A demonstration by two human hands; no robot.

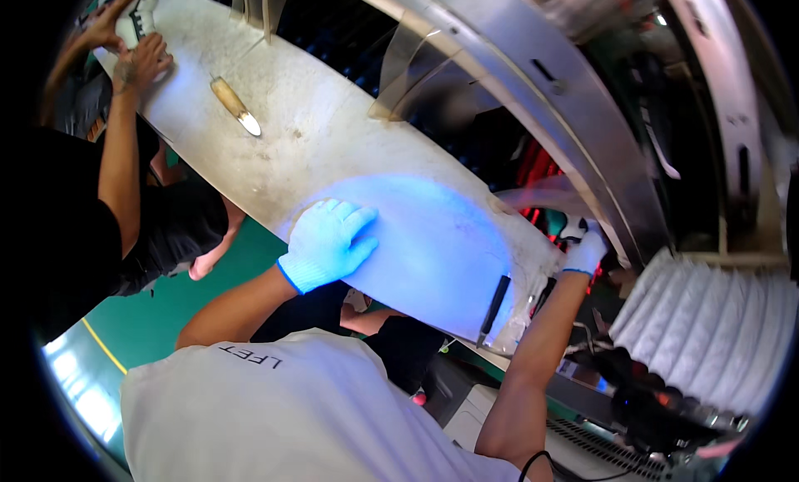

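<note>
My left hand (329,242), in a white knit glove with a blue cuff, lies on the pale worktable (399,249). Its fingers are stretched out and nothing shows in them. Blue light falls on the glove and the surface around it. My right hand (588,250), gloved the same way, reaches past the table's right end toward the machine. Its fingers are bent at a small white and black thing (573,228), partly hidden and too small to name. A slim black-handled tool (497,305) lies at the near right end of the table.
Farther left on the table lies a wooden-handled tool with a white tip (235,106). A co-worker's hands (143,56) hold a white shoe (136,20) at the far left. Curved metal machine frame (574,120) rises behind the table; a ribbed white hose (707,332) stands at right.
</note>
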